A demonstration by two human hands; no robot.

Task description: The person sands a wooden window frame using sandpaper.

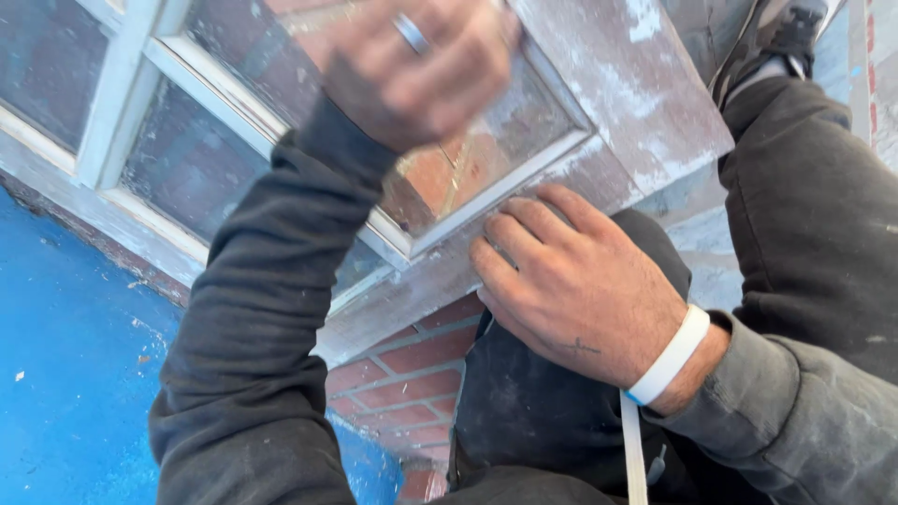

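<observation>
Dark sleeve of left arm crosses the foreground; left hand (416,65), ringed, blurred, curled into a loose fist over the glass of an old window sash (599,140). Whether it grips anything, cannot tell. Sash lies tilted across the knee, propped for support, above the brick paving (412,374). Right hand (571,281), white wristband (669,353), lies nearly flat on the frame's lower rail, fingers slightly bent, steadying it.

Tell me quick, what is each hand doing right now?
Left hand: closed in a fist over the window frame; contents cannot be told.
Right hand: open, fingers resting on the frame.
</observation>
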